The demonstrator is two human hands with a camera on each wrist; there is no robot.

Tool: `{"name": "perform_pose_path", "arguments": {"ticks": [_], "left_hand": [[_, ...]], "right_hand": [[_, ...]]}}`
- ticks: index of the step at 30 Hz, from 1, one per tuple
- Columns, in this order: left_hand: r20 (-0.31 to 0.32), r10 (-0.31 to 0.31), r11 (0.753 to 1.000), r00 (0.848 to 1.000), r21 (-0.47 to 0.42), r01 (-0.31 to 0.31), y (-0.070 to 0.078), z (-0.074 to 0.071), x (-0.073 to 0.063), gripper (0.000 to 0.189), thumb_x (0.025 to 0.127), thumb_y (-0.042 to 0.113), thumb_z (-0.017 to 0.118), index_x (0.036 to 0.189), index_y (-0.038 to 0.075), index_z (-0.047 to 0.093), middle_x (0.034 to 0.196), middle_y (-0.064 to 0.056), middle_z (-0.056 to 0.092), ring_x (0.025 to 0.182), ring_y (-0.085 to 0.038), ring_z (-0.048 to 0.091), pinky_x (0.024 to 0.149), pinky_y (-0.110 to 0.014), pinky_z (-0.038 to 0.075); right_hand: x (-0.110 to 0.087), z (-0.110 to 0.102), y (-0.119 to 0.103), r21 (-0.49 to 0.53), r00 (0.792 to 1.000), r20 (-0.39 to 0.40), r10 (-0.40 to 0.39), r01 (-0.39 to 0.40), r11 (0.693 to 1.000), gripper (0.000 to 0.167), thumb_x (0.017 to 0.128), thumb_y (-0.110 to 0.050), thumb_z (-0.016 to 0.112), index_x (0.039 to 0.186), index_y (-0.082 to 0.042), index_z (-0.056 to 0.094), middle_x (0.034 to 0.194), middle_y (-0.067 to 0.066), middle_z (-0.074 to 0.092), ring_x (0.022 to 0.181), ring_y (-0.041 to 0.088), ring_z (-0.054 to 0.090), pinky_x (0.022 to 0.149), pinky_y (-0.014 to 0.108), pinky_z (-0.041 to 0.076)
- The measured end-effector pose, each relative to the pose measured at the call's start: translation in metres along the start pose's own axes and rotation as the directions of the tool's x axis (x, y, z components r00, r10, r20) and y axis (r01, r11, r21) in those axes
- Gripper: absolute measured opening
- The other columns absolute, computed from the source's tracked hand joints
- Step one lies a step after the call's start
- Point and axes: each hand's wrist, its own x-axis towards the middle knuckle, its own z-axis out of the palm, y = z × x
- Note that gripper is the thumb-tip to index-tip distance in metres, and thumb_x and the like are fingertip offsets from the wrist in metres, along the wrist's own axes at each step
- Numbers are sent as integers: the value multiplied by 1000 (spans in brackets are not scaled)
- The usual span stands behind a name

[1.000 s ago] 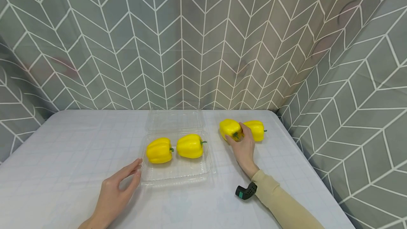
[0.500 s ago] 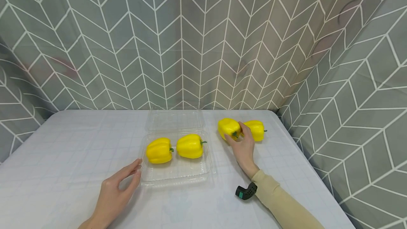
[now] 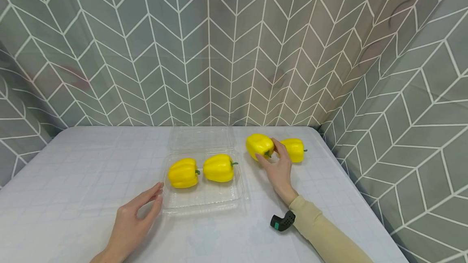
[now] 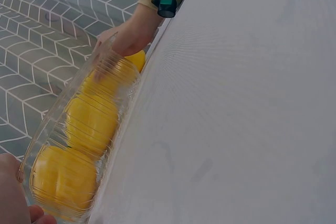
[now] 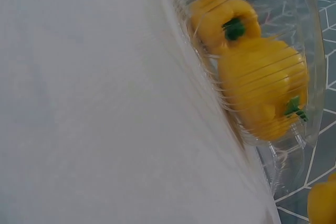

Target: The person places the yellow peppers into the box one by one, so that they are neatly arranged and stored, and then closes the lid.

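The left hand (image 3: 132, 217) over there has its fingers loosely stretched, tips at the near side of a clear container (image 3: 213, 196). Between the hands, that container holds one yellow pepper (image 3: 183, 173) and another pepper (image 3: 218, 168); farther right, a third pepper (image 3: 258, 145) is pinched by the right hand (image 3: 279, 170), with a fourth pepper (image 3: 295, 149) just beyond its fingers.

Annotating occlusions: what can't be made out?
Head: left end of the rightmost yellow bell pepper, behind the right grip.
Left wrist: far end of the right grip, blurred behind the clear clamshell's ribbed wall.
Left wrist: left grip, partly cut off by the left edge.
Right wrist: lower-right yellow bell pepper, mostly cut off by the frame's corner.
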Motion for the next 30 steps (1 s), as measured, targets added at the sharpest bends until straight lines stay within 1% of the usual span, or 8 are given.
{"name": "perform_pose_path", "arguments": {"ticks": [7,13,17,27,30], "left_hand": [[-2,19,1000,1000,11,-19,0,0,1,43,84,-3,74,126,4,68,117,-7,74,95,7,66,95,1,39],[1,-7,1000,1000,1,7,1,0,0,42,85,-3,74,126,3,68,117,-6,74,95,5,67,94,1,39],[2,-12,1000,1000,-1,12,1,0,0,42,85,-2,74,126,4,68,118,-6,74,95,5,67,95,1,39],[0,5,1000,1000,0,-5,0,0,-1,43,84,-3,74,126,4,68,116,-6,74,95,5,67,95,1,38],[0,6,1000,1000,5,-6,1,0,0,42,84,-2,74,126,4,68,116,-6,74,94,3,68,95,1,38]], "right_hand": [[-2,0,-6,34,1000,17,-22,22,999,66,83,-23,84,140,-10,54,136,8,57,121,27,53,112,47,36],[-2,0,-8,42,1000,14,-22,22,999,68,81,-22,85,140,-11,54,135,7,58,120,25,54,113,47,34],[-3,1,-9,46,1000,19,-20,19,999,70,79,-23,86,140,-11,54,134,6,59,119,25,54,114,49,32],[-3,0,-10,51,999,28,-32,30,998,68,81,-23,85,140,-11,55,135,6,59,120,25,55,114,48,33],[-3,0,-11,60,999,31,-37,35,998,67,81,-23,85,140,-12,55,135,5,59,120,24,55,114,47,33]]}}
